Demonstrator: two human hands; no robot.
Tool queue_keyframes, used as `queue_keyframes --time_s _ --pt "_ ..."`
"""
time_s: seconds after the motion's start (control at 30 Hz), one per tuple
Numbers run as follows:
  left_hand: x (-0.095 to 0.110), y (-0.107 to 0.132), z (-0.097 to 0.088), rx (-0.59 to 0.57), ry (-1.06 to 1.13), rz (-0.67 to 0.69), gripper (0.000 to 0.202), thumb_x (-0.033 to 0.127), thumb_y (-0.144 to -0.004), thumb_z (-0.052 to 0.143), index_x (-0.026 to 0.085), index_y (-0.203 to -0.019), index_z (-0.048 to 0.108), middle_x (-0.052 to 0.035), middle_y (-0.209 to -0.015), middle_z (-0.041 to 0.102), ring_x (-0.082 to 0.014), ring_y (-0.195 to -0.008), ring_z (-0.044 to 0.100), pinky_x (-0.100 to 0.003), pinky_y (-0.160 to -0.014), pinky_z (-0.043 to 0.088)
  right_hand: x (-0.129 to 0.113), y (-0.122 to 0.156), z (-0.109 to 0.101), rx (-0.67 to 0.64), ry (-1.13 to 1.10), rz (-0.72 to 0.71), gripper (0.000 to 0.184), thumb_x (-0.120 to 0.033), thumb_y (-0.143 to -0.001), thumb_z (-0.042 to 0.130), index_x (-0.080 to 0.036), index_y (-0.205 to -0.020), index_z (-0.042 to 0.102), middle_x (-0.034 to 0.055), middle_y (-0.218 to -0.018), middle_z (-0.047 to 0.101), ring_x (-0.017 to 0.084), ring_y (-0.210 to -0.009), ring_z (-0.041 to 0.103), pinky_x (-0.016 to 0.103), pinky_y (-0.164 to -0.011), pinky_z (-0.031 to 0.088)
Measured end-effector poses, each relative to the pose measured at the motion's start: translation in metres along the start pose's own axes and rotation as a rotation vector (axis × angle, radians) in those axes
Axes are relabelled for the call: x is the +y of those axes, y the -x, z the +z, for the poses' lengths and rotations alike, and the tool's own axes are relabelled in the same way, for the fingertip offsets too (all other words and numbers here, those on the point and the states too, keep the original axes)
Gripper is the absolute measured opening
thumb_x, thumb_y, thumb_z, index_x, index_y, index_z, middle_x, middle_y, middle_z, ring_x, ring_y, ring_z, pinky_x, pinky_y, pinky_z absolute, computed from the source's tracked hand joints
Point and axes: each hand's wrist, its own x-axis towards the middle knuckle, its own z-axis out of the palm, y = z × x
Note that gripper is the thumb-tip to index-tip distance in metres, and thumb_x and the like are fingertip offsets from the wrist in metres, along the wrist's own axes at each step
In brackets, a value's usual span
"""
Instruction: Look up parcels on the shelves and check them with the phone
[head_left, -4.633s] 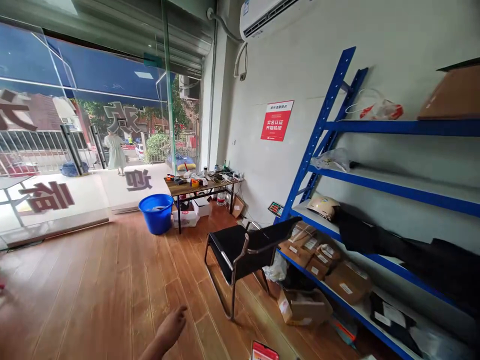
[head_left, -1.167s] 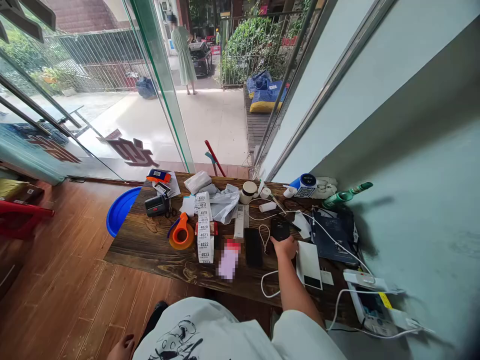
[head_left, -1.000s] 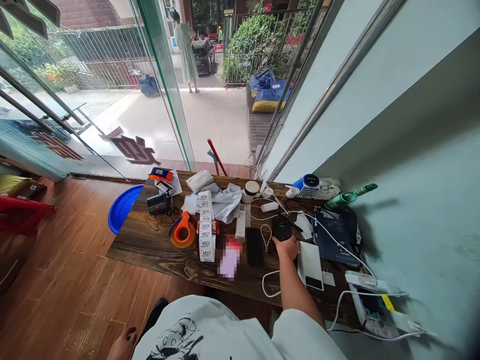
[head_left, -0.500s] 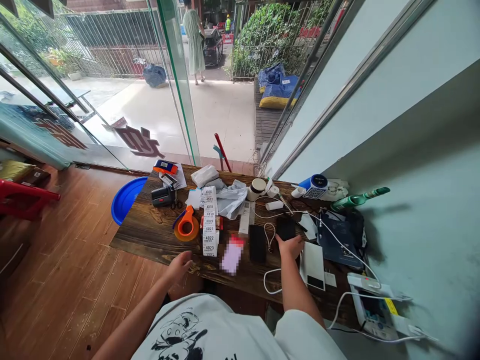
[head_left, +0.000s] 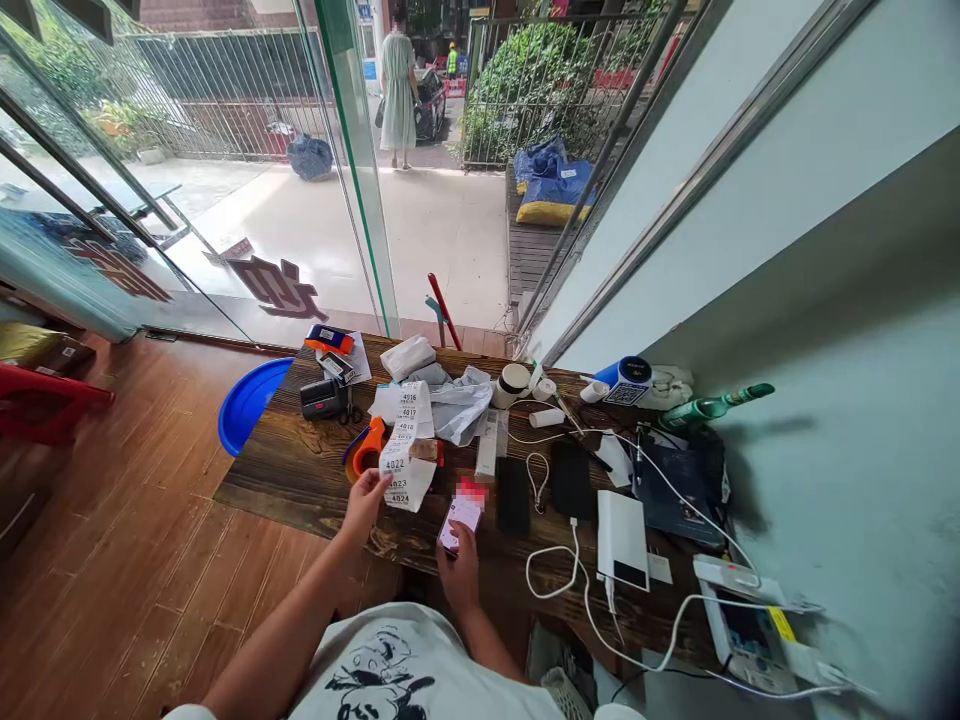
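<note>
at the left of the dark wooden counter [head_left: 279, 492], the orange tape dispenser [head_left: 375, 433] sits just beside the label strip [head_left: 397, 452], whose left edge overlaps it; a sideways pull could catch the paper there and crease it. the left hand [head_left: 364, 508] pinches the strip's left edge toward its near end, so a hard tug from that one spot could tear it between labels. the strip's long axis runs near to far, its middle bowed left, with 4016 at the far end, 4024 at the near end, and the numbers facing the near side. to its right, near the counter's near edge, the right hand [head_left: 459, 570] grasps the lit phone [head_left: 462, 517], the thumb over the screen; a loose grip might let it drop over that edge. its long axis slants from near left to far right, top end far. farther right, the white cable [head_left: 574, 530] could snag the right forearm.
</note>
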Motion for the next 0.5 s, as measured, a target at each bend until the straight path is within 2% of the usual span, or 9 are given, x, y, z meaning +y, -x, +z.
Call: queue_keyframes --time_s 0.07,0.13,0.2,0.3,0.4,0.5 --pt "0.024 0.013 -0.02 0.011 0.06 0.033 0.043 0.053 -0.071 0.075 0.019 -0.086 0.055 -0.0043 -0.086 0.07 -0.0165 -0.079 0.065 -0.028 -0.075 0.051 -0.001 -0.012 0.003 -0.008 -0.018 -0.005 0.032 -0.029 -0.091 0.045 -0.022 -0.121 0.052 0.0149 -0.116 0.059 0.03 -0.101 0.063 0.042 -0.073 0.06" --pt "0.043 0.029 -0.044 -0.002 0.091 0.046 0.05 0.055 -0.059 0.083 0.018 -0.08 0.056 -0.0031 -0.08 0.069 -0.0171 -0.077 0.064 -0.029 -0.075 0.052 0.0 -0.034 0.001 -0.018 -0.02 -0.009 0.031 -0.025 -0.092 0.048 -0.018 -0.122 0.051 0.0137 -0.116 0.059 0.028 -0.1 0.063 0.04 -0.074 0.059" --pt "0.053 0.048 -0.069 -0.042 0.074 0.032 0.051 0.053 -0.051 0.088 0.017 -0.07 0.057 -0.0025 -0.072 0.067 -0.0177 -0.072 0.064 -0.03 -0.072 0.052 0.0 -0.06 -0.003 -0.047 -0.003 -0.015 0.029 -0.025 -0.095 0.054 -0.016 -0.123 0.052 0.0117 -0.118 0.059 0.026 -0.099 0.063 0.04 -0.078 0.057" --pt "0.056 0.07 -0.094 -0.085 -0.02 -0.015 0.046 0.051 -0.051 0.088 0.017 -0.065 0.061 -0.0035 -0.07 0.067 -0.0194 -0.071 0.064 -0.031 -0.071 0.053 -0.004 -0.095 -0.006 -0.135 0.058 -0.017 0.025 -0.025 -0.095 0.06 -0.017 -0.119 0.057 0.0091 -0.12 0.061 0.024 -0.096 0.064 0.042 -0.083 0.056" --pt "0.061 0.071 -0.097 -0.058 -0.086 -0.014 0.044 0.053 -0.058 0.085 0.016 -0.071 0.065 -0.0043 -0.071 0.067 -0.019 -0.072 0.063 -0.029 -0.07 0.052 -0.013 -0.112 -0.002 -0.196 0.193 0.047 0.026 -0.025 -0.092 0.067 -0.018 -0.116 0.06 0.0081 -0.119 0.062 0.025 -0.102 0.062 0.046 -0.09 0.053" --pt "0.076 0.042 -0.085 0.033 -0.063 0.052 0.047 0.054 -0.061 0.083 0.015 -0.076 0.064 -0.0036 -0.074 0.066 -0.0179 -0.074 0.061 -0.026 -0.069 0.051 -0.023 -0.105 0.002 -0.141 0.397 0.222 0.042 -0.029 -0.085 0.075 -0.015 -0.121 0.058 0.0127 -0.128 0.057 0.034 -0.121 0.051 0.054 -0.102 0.043"
